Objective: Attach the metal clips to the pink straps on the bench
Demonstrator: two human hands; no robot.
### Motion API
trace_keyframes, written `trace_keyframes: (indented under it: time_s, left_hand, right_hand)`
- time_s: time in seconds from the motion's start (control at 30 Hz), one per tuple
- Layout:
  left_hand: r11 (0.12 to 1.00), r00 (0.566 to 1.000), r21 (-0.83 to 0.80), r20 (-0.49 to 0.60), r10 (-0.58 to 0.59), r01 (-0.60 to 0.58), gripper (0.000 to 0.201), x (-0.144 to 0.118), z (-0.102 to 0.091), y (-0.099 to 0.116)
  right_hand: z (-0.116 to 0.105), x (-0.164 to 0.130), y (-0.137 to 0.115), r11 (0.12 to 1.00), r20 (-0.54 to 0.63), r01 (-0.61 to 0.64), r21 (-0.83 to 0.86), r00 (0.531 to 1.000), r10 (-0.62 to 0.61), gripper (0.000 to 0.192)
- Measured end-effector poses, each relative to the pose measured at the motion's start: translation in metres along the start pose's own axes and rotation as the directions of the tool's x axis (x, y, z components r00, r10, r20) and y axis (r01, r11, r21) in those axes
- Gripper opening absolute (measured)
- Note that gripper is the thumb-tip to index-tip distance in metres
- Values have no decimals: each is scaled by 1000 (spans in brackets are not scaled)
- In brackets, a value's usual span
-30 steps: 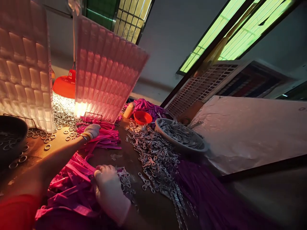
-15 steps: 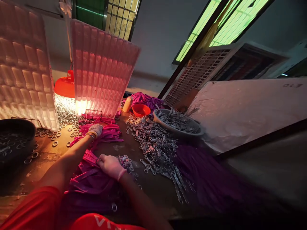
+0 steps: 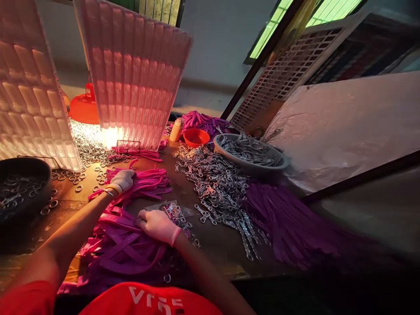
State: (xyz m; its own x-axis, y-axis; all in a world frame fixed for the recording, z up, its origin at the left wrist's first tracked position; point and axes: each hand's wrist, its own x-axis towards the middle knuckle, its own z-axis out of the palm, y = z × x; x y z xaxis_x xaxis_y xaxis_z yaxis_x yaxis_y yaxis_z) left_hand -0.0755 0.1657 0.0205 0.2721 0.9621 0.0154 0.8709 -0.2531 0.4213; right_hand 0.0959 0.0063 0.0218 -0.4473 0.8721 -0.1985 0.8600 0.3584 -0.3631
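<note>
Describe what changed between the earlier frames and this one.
The left hand seems drawn slightly back from the foam panel, still on the pink straps. The camera view shifted, bringing the red shirt front in at the bottom. No clear grasp or release shows. The right hand remains at the purple straps; metal pieces, grey basin and red lamp stayed put.

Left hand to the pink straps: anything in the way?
Nothing visible. The gloved left hand is right at the pink straps, though its underside is hidden. The ridged panel stands beyond the hand, not between it and those straps.
</note>
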Motion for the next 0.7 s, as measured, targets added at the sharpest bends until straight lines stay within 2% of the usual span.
trace_keyframes:
  time_s: [0.1,0.17,0.23,0.27,0.3,0.33,0.37,0.4,0.43,0.47,0.5,0.57,0.63,0.7]
  left_hand:
    - [997,990,-68,-137,-31,22,29,-22,-10,-6]
    - [994,974,-100,-217,-59,38,36,-47,-17,-11]
    - [974,963,-217,-240,-119,66,36,-79,-23,-16]
    - [930,962,-357,-211,-171,87,36,-96,-25,-17]
    - [803,956,-584,-147,-254,123,34,-112,-26,-18]
    - [615,946,-772,-58,-320,161,33,-127,-27,-18]
    - [379,932,-906,47,-359,191,30,-140,-26,-17]
    - [149,919,-966,144,-367,211,27,-151,-24,-15]
    - [-21,911,-975,215,-353,222,24,-161,-22,-12]
    - [-144,908,-965,257,-330,221,22,-169,-18,-9]
    - [-230,909,-948,284,-305,219,20,-175,-15,-6]
    - [-317,911,-923,308,-273,218,20,-185,-7,0]
    - [-319,905,-921,317,-284,223,24,-193,1,2]
    - [-265,900,-935,312,-306,234,30,-200,9,2]
  right_hand:
    - [3,-4,1,999,-35,23,22,999,-22,28]
    - [0,-7,2,996,-76,68,49,995,-65,24]
    - [-8,-7,3,988,-164,152,40,976,-144,20]
    - [-13,-5,3,980,-209,200,4,958,-195,19]
    - [-18,0,4,967,-240,247,-58,937,-254,19]
    - [-22,7,4,946,-245,291,-145,916,-319,19]
    - [-26,17,3,914,-220,329,-238,898,-381,20]
    - [-28,29,2,876,-176,361,-319,886,-429,22]
    - [-28,41,1,840,-129,387,-380,877,-463,23]
    - [-26,54,-1,810,-87,410,-420,870,-486,23]
    - [-23,66,-3,788,-51,430,-441,864,-501,23]
    - [-15,85,-6,766,-6,455,-454,858,-513,23]
    - [-8,93,-7,749,26,470,-466,854,-520,23]
    - [-7,94,-4,747,30,467,-472,856,-516,25]
